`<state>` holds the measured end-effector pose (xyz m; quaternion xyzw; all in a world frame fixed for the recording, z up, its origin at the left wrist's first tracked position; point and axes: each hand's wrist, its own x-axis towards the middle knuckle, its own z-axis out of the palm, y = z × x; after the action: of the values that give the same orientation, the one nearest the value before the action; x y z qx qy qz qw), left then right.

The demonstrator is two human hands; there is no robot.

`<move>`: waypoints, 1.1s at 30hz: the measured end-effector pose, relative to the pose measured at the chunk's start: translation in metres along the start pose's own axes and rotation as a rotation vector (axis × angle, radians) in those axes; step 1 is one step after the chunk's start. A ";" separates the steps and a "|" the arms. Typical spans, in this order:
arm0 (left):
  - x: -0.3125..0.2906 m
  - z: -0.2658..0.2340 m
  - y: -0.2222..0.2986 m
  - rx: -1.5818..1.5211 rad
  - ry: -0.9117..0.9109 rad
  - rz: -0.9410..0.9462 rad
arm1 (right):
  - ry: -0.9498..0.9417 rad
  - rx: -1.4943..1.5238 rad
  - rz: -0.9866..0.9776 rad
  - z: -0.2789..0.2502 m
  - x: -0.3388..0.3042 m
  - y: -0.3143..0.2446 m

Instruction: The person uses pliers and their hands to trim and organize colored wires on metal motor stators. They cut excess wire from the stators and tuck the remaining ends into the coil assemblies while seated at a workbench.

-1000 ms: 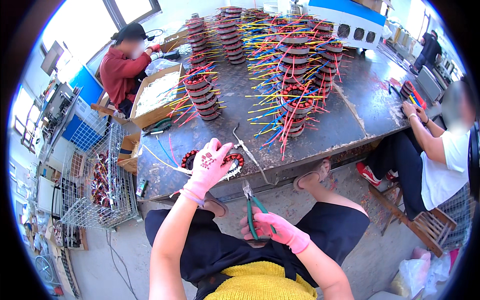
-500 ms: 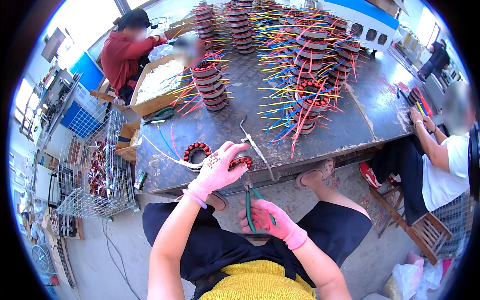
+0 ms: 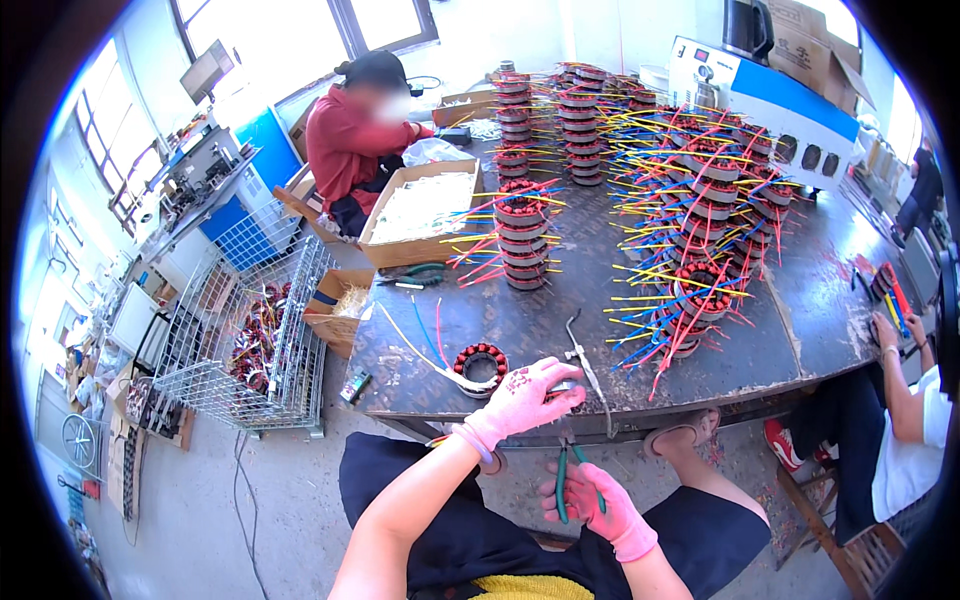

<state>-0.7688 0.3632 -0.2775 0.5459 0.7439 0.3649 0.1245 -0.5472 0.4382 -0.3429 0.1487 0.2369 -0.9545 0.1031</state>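
Note:
My left hand (image 3: 525, 400), in a pink glove, is closed around a motor stator at the table's front edge. Only a bit of its grey rim (image 3: 566, 386) shows past the fingers. Below it, over my lap, my gloved right hand (image 3: 610, 505) grips green-handled pliers (image 3: 562, 485), jaws pointing up toward the stator. The handles are spread apart. Another stator (image 3: 500, 362) with red coils lies flat on the table just beyond my left wrist, its white, blue and red leads stretching away. Right of my left hand lies a thin metal tool with a bent tip (image 3: 588, 372).
Tall stacks of stators (image 3: 705, 225) with coloured wires fill the table's far side, and a shorter stack (image 3: 525, 250) stands nearer. Cardboard boxes (image 3: 420, 220) and a wire cage (image 3: 240, 385) are at left. One co-worker (image 3: 345, 150) sits far left, another (image 3: 910, 400) at right.
The whole view has swung, so the scene sits farther right and lower. The held stator's red coils, visible before, are now hidden by my left hand. Both hands keep their grip.

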 end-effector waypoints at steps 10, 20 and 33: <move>0.002 0.005 -0.011 -0.059 0.054 0.087 | 0.169 -0.062 -0.056 0.019 0.004 0.001; 0.003 0.005 -0.004 -0.194 0.033 0.006 | -0.172 0.172 -0.052 0.012 0.004 0.018; -0.003 0.007 -0.002 -0.087 0.035 0.071 | -0.319 0.444 -0.024 0.008 0.014 0.016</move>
<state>-0.7645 0.3631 -0.2843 0.5595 0.7097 0.4104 0.1221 -0.5576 0.4191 -0.3476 0.0125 0.0042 -0.9956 0.0928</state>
